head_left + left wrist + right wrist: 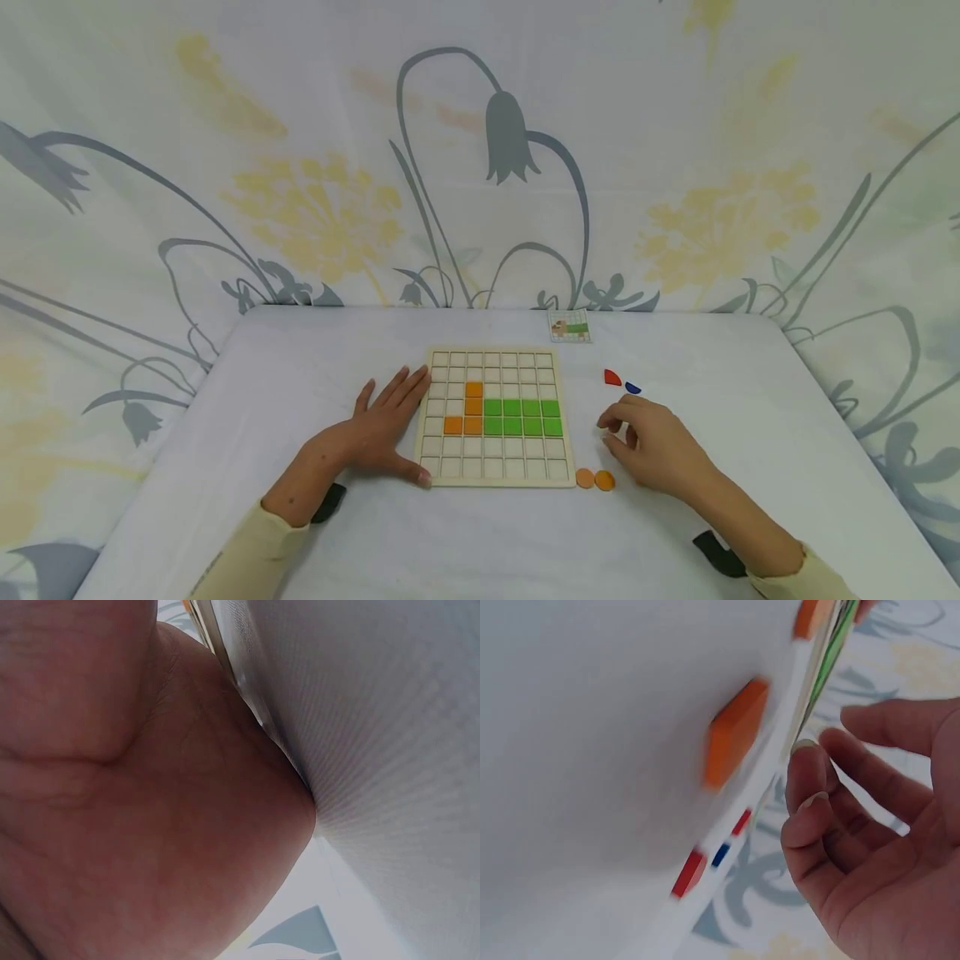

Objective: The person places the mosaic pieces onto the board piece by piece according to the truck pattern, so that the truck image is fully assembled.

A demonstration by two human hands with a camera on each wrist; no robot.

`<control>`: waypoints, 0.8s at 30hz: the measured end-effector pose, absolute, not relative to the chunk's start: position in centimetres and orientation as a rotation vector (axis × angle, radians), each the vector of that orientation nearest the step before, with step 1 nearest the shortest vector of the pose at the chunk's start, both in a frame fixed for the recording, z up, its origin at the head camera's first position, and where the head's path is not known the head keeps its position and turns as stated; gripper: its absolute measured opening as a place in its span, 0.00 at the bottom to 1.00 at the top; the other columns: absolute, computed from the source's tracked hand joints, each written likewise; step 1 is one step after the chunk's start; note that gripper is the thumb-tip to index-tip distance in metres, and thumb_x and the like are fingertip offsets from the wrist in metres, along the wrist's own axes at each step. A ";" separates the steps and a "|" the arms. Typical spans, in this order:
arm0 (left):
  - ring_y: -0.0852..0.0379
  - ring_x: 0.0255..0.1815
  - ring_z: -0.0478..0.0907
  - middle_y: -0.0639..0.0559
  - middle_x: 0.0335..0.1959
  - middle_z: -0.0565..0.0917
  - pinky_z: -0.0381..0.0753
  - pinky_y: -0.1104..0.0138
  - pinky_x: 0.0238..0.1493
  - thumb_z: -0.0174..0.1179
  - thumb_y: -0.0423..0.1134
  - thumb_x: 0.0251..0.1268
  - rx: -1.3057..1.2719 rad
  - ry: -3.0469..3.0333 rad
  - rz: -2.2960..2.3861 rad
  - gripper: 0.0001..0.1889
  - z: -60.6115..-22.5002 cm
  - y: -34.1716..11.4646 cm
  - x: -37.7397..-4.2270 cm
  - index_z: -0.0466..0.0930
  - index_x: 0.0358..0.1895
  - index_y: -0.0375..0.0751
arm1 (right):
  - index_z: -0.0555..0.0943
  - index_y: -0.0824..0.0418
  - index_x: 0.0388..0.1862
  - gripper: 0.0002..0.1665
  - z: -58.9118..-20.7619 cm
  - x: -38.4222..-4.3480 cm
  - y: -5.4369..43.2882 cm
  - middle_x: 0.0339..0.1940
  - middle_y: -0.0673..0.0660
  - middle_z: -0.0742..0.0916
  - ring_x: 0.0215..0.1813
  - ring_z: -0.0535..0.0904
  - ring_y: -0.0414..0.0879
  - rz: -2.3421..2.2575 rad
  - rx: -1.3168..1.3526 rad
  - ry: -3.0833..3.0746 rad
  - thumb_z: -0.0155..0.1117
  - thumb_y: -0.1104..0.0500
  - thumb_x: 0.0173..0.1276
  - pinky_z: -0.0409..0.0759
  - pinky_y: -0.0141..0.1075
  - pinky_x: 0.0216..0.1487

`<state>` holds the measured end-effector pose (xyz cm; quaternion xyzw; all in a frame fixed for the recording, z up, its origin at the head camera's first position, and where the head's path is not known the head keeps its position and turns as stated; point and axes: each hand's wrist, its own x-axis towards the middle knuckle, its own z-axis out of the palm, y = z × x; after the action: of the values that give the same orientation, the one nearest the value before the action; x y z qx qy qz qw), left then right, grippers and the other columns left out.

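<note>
A square wooden grid board point(513, 473) lies on the table, with orange squares point(473, 406) and green squares point(522, 417) in some cells. Along its left edge rests my left hand point(375, 433), fingers spread, fingertips at the upper side and thumb at the lower left corner. The left palm point(172, 802) fills much of the left wrist view. Right of the board hovers my right hand point(660, 446), its fingers loosely bent and nothing between them. Below its thumb, two orange round pieces point(604, 480) sit beside the board's lower right corner.
Beyond the right hand lie a red quarter-round piece point(612, 377) and a small blue piece point(633, 388). Another red piece point(688, 874) shows in the right wrist view. A picture card point(569, 326) lies behind the board. Patterned cloth point(480, 167) hangs at the back.
</note>
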<state>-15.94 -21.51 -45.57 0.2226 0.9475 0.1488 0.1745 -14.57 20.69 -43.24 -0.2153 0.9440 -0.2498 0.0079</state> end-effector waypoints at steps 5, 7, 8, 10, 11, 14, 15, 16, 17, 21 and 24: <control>0.41 0.89 0.29 0.47 0.90 0.36 0.29 0.31 0.80 0.78 0.74 0.46 0.634 2.687 0.441 0.77 -45.6 -21.5 -15.9 0.36 0.89 0.42 | 0.89 0.54 0.41 0.09 -43.3 -13.7 23.4 0.37 0.43 0.83 0.31 0.73 0.36 -0.723 -0.651 2.908 0.81 0.60 0.63 0.76 0.30 0.32; 0.41 0.89 0.29 0.47 0.90 0.36 0.30 0.31 0.80 0.77 0.74 0.45 0.637 2.684 0.450 0.77 -45.6 -21.5 -15.9 0.36 0.89 0.42 | 0.88 0.54 0.41 0.12 -43.2 -13.3 24.2 0.37 0.44 0.83 0.30 0.72 0.35 -0.710 -0.641 2.881 0.83 0.58 0.61 0.75 0.30 0.31; 0.41 0.89 0.29 0.47 0.90 0.36 0.30 0.31 0.80 0.77 0.74 0.46 0.638 2.683 0.448 0.77 -45.6 -21.6 -15.9 0.36 0.89 0.42 | 0.87 0.55 0.41 0.13 -43.3 -13.1 24.5 0.38 0.44 0.83 0.30 0.72 0.35 -0.706 -0.636 2.867 0.84 0.58 0.60 0.75 0.30 0.31; 0.41 0.89 0.29 0.47 0.90 0.36 0.30 0.31 0.80 0.77 0.74 0.46 0.639 2.686 0.444 0.77 -45.5 -21.6 -15.9 0.36 0.89 0.42 | 0.85 0.54 0.39 0.14 -43.3 -12.7 24.8 0.37 0.44 0.82 0.30 0.72 0.34 -0.715 -0.624 2.840 0.85 0.57 0.60 0.75 0.30 0.31; 0.41 0.89 0.29 0.47 0.90 0.37 0.30 0.31 0.80 0.77 0.74 0.46 0.639 2.688 0.441 0.77 -45.4 -21.6 -15.9 0.36 0.88 0.42 | 0.85 0.54 0.38 0.15 -43.4 -12.6 24.9 0.37 0.44 0.81 0.30 0.72 0.34 -0.720 -0.620 2.832 0.85 0.58 0.60 0.75 0.30 0.31; 0.41 0.89 0.29 0.47 0.90 0.37 0.30 0.31 0.80 0.77 0.74 0.46 0.639 2.688 0.443 0.77 -45.4 -21.6 -15.9 0.36 0.88 0.42 | 0.82 0.53 0.35 0.15 -43.5 -12.4 25.0 0.34 0.44 0.79 0.30 0.72 0.35 -0.748 -0.608 2.812 0.84 0.60 0.60 0.75 0.30 0.32; 0.41 0.89 0.29 0.47 0.90 0.36 0.30 0.31 0.80 0.77 0.74 0.46 0.638 2.686 0.443 0.77 -45.4 -21.6 -15.9 0.36 0.89 0.42 | 0.80 0.52 0.34 0.16 -43.5 -12.3 25.0 0.32 0.44 0.79 0.30 0.72 0.35 -0.757 -0.597 2.803 0.84 0.61 0.60 0.75 0.30 0.32; 0.41 0.89 0.29 0.47 0.90 0.36 0.29 0.32 0.80 0.77 0.74 0.46 0.638 2.685 0.444 0.77 -45.4 -21.6 -15.9 0.36 0.89 0.42 | 0.79 0.52 0.33 0.17 -43.5 -12.3 24.9 0.31 0.44 0.78 0.30 0.72 0.35 -0.761 -0.588 2.796 0.83 0.61 0.60 0.75 0.30 0.32; 0.42 0.89 0.28 0.47 0.90 0.36 0.29 0.32 0.80 0.77 0.74 0.46 0.638 2.683 0.445 0.77 -45.5 -21.6 -15.9 0.36 0.89 0.42 | 0.79 0.52 0.33 0.17 -43.5 -12.3 24.8 0.30 0.44 0.78 0.30 0.72 0.35 -0.766 -0.579 2.791 0.83 0.62 0.61 0.75 0.30 0.32; 0.42 0.89 0.28 0.48 0.90 0.36 0.29 0.32 0.80 0.77 0.74 0.46 0.636 2.681 0.443 0.77 -45.6 -21.5 -15.9 0.36 0.89 0.43 | 0.77 0.51 0.33 0.17 -43.2 -12.4 23.8 0.26 0.44 0.77 0.30 0.72 0.37 -0.788 -0.556 2.768 0.80 0.65 0.63 0.74 0.31 0.31; 0.42 0.89 0.28 0.48 0.90 0.36 0.28 0.32 0.80 0.77 0.74 0.46 0.632 2.682 0.438 0.77 -45.6 -21.5 -15.9 0.36 0.89 0.43 | 0.79 0.52 0.34 0.15 -42.8 -12.8 22.5 0.27 0.44 0.79 0.32 0.74 0.39 -0.821 -0.564 2.760 0.78 0.67 0.65 0.76 0.31 0.33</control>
<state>-15.89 -21.53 -45.61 0.2229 0.9465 0.1544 0.1750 -12.80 22.47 -42.82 -0.1913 0.9356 -0.2783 0.1033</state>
